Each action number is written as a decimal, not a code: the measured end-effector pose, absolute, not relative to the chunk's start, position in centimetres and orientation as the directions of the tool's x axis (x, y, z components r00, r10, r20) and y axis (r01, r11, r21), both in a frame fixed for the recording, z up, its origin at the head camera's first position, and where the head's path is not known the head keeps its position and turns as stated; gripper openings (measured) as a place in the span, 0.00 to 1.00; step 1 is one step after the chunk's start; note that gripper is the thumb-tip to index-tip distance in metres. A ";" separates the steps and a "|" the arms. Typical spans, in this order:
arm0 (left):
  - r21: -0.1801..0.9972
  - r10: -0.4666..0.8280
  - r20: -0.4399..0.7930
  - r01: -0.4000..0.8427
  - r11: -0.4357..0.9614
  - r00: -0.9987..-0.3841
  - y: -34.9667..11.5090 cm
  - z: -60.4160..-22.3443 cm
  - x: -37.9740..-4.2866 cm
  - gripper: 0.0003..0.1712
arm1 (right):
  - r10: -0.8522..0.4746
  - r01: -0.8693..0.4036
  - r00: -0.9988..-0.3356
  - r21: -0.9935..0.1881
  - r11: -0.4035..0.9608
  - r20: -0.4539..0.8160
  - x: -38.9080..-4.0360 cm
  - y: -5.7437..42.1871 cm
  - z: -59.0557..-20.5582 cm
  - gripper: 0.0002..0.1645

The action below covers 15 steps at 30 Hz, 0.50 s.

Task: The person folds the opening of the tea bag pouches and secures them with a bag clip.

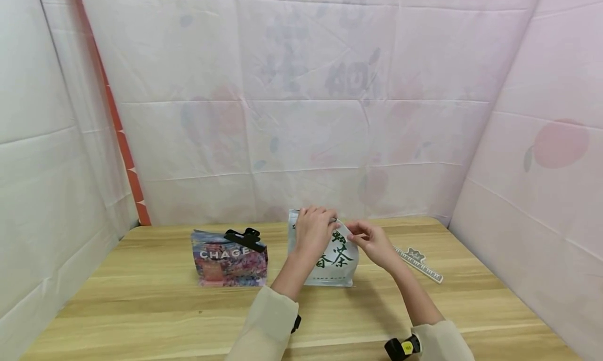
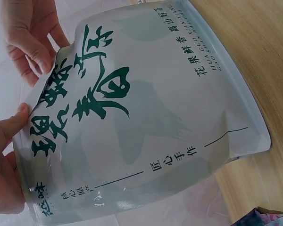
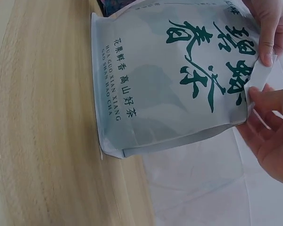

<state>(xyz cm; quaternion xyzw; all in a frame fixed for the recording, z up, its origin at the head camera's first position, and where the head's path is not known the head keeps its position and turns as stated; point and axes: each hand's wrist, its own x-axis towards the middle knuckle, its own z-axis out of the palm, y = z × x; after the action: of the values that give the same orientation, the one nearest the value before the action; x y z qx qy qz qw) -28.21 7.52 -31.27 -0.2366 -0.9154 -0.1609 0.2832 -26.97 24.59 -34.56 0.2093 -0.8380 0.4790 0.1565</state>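
A pale tea bag point(image 1: 336, 269) with green lettering stands upright on the table. My left hand point(image 1: 314, 229) grips its top edge, thumb on the printed face in the left wrist view. At the bag's upper right corner, my right hand point(image 1: 373, 243) pinches the edge between thumb and fingers. In the right wrist view, a narrow strip of the top edge point(image 3: 260, 74) is bent over between the two hands. The left hand covers part of the lettering in the head view.
Left of the tea bag stands a colourful bag point(image 1: 231, 267) with a black clip point(image 1: 246, 239) across its top right. A pale long-bar clip point(image 1: 418, 261) lies on the wooden table point(image 1: 155, 303) to the right. White printed cloth point(image 1: 306, 131) hangs behind and on both sides.
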 end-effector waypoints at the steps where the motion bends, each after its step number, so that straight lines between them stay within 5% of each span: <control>1: 0.158 0.341 0.597 0.523 0.837 -0.726 7.5 -31.3 -28.2 0.10 | -0.198 -0.495 -0.866 -0.734 0.465 0.458 -26.9 24.6 -34.6 0.09; 15: 0.136 0.337 0.616 0.517 0.845 -0.712 7.6 -31.4 -28.1 0.10 | -0.096 -0.468 -0.851 -0.665 0.582 0.516 -27.1 24.2 -34.8 0.06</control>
<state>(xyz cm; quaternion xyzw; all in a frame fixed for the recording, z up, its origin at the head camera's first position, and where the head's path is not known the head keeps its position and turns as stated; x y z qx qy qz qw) -28.13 7.60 -31.41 -0.2339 -0.9129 -0.1512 0.2984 -27.10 24.22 -34.85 0.1634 -0.8622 0.4270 0.2181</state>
